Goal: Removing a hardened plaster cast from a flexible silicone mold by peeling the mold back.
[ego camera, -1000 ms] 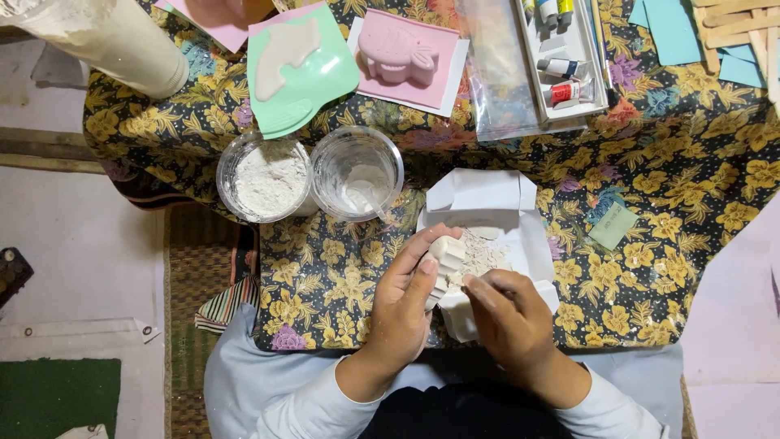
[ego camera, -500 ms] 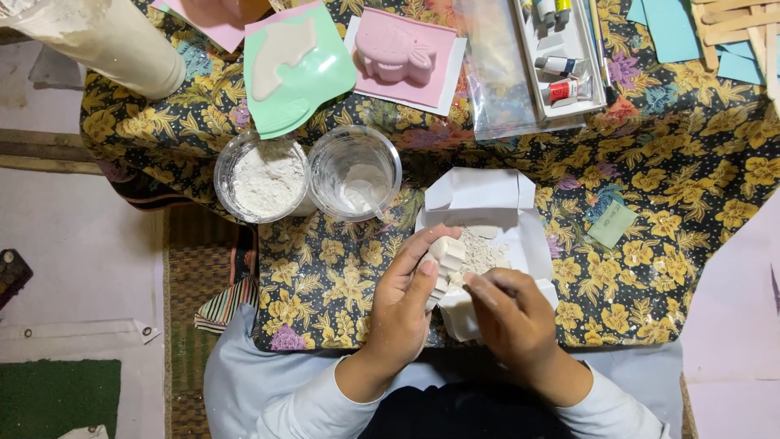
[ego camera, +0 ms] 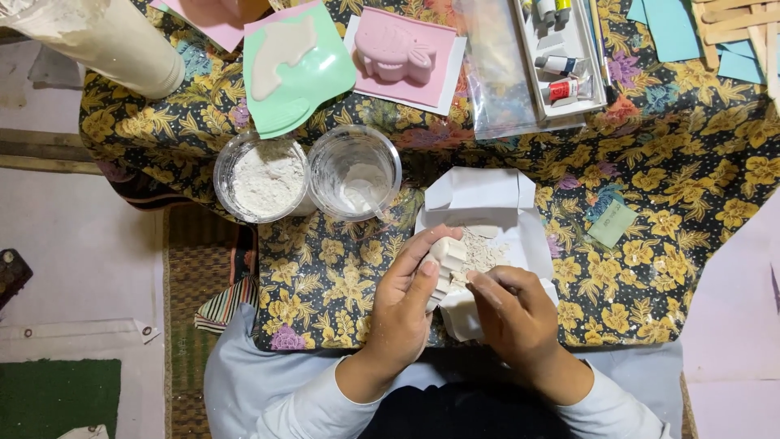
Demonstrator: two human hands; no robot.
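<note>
A single head-worn camera looks almost straight down from above the table's (ego camera: 341, 276) near edge, close over the hands, its view reaching the far side and the floor at left.

Two cups (ego camera: 262, 177) sitting left of paper sheet (ego camera: 479, 195); moulds (ego camera: 296, 65) lying behind cups; paint tray (ego camera: 562, 57) lying behind sheet.

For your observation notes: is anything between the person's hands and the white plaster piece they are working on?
Nothing visible. The left hand already holds the white plaster piece, and the right hand touches it from the right, over the white paper.
</note>
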